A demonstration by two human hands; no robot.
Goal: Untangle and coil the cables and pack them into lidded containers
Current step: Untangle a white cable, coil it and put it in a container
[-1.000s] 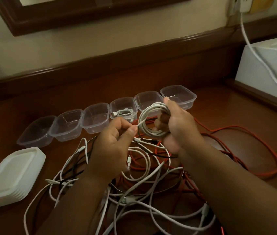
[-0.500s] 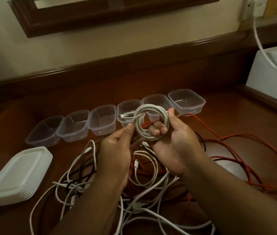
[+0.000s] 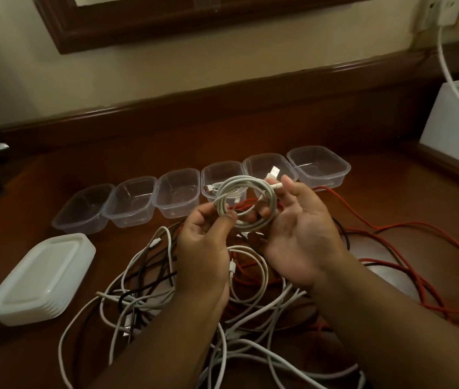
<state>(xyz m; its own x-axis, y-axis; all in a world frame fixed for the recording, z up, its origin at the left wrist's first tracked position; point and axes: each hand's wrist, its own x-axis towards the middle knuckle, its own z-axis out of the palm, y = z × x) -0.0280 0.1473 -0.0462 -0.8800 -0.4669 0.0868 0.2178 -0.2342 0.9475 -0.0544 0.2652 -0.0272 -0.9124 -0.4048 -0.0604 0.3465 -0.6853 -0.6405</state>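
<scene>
Both hands gripping: left hand [image 3: 206, 242] and right hand [image 3: 298, 234] are pinching coiled white cable [image 3: 243, 204], frame centre; loosening fingers risk it springing undone.

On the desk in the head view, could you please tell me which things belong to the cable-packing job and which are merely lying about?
Job: coiled white cable held by left hand and right hand; tangled cables; clear containers; stacked lids.

Lying about: white box; wall socket; wooden frame.

Both hands hold a coiled white cable [image 3: 246, 203] above the table [image 3: 391, 197]: left hand [image 3: 204, 248] pinching, right hand [image 3: 301, 234] cradling it.
</scene>
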